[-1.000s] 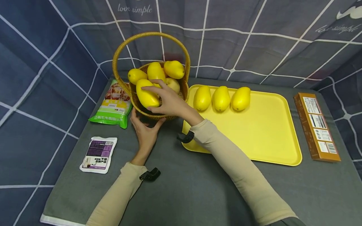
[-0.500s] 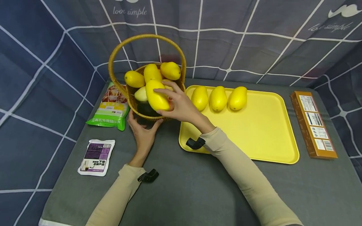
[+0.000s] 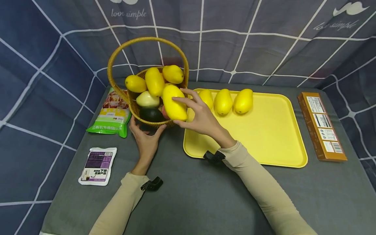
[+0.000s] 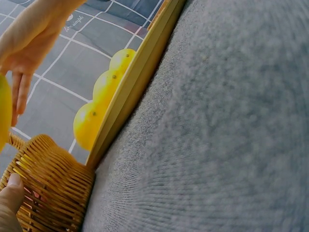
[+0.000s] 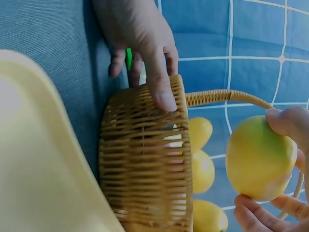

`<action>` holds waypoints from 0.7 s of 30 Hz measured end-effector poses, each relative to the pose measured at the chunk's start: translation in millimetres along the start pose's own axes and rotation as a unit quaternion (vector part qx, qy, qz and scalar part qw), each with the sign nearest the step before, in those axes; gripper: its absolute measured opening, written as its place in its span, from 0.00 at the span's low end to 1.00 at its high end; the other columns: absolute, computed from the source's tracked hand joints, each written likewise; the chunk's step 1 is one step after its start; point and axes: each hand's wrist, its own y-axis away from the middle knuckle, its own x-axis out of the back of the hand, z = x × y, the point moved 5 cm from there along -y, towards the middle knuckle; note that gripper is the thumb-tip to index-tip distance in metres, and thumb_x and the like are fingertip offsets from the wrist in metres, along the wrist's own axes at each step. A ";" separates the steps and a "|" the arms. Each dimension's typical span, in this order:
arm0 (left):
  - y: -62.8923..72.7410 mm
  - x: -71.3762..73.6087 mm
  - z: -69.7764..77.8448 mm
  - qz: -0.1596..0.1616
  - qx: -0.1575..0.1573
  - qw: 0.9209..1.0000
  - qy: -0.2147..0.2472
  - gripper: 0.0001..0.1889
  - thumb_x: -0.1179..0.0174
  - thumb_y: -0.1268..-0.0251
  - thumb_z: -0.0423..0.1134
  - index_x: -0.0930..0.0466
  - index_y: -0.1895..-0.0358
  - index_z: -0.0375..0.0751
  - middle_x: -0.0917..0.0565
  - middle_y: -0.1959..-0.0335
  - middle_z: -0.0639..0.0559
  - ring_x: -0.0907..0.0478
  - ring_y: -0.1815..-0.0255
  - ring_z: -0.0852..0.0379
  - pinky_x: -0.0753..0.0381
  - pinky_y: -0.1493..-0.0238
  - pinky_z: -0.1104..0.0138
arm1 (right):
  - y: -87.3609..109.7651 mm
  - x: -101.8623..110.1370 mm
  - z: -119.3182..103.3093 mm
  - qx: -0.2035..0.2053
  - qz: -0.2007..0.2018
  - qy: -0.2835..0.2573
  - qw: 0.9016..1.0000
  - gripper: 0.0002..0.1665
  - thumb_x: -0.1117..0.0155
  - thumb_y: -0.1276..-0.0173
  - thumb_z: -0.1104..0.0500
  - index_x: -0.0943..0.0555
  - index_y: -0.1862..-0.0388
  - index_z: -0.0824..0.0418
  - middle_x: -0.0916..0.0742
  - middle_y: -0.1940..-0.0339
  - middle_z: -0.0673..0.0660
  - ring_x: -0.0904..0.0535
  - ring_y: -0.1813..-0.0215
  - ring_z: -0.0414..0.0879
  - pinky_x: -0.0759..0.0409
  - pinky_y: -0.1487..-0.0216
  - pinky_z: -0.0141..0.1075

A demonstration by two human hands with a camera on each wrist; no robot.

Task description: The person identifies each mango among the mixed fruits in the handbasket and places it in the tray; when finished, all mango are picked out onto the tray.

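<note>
A yellow mango (image 3: 174,103) is held between the thumb and fingers of my right hand (image 3: 204,117), above the right front rim of the wicker basket (image 5: 145,159). The right wrist view shows a green patch on its skin. My left hand (image 3: 147,142) rests against the basket's near side, thumb and fingers spread along the outside. Inside the basket are several yellow mangoes (image 3: 155,81), a pale green fruit (image 3: 148,99) and a dark green fruit (image 3: 151,114); a reddish one is mostly hidden behind the held mango.
Three mangoes (image 3: 223,101) line the back left of a yellow tray (image 3: 264,137) right of the basket. A brown box (image 3: 322,127) lies beyond the tray. Left of the basket lie a green food packet (image 3: 110,114) and a white and purple pouch (image 3: 98,166). The basket's handle (image 3: 148,39) arches overhead.
My right hand has moved the mango rightward, from over the basket's middle to its right rim, uncovering the pale and dark green fruits. My left hand stays at the basket's near side.
</note>
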 end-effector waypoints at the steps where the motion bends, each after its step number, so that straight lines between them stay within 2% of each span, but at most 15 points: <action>1: -0.1 0.4 -0.2 0.001 0.000 1.000 0.000 0.58 0.23 0.53 0.49 0.55 0.23 0.46 0.43 0.30 0.45 0.38 0.35 0.50 0.31 0.54 0.63 | 3.5 1.7 1.8 -0.004 0.003 -0.001 1.000 0.39 0.22 0.46 0.49 0.23 0.35 0.52 0.31 0.29 0.59 0.31 0.32 0.50 0.24 0.39 0.41; 11: 0.0 -0.4 0.0 0.001 0.000 1.000 0.004 0.58 0.22 0.53 0.48 0.54 0.23 0.46 0.43 0.31 0.45 0.38 0.36 0.49 0.31 0.56 0.64 | 47.1 19.7 14.1 -0.063 0.027 -0.050 0.996 0.38 0.19 0.50 0.55 0.22 0.37 0.53 0.30 0.30 0.58 0.24 0.40 0.50 0.19 0.47 0.46; 21: -0.7 0.6 0.2 0.002 0.006 1.000 0.000 0.58 0.22 0.52 0.46 0.55 0.23 0.47 0.43 0.30 0.44 0.37 0.36 0.50 0.31 0.55 0.65 | 83.1 25.5 21.1 -0.092 0.030 -0.056 0.994 0.39 0.18 0.51 0.57 0.21 0.38 0.54 0.30 0.30 0.56 0.27 0.36 0.50 0.19 0.48 0.42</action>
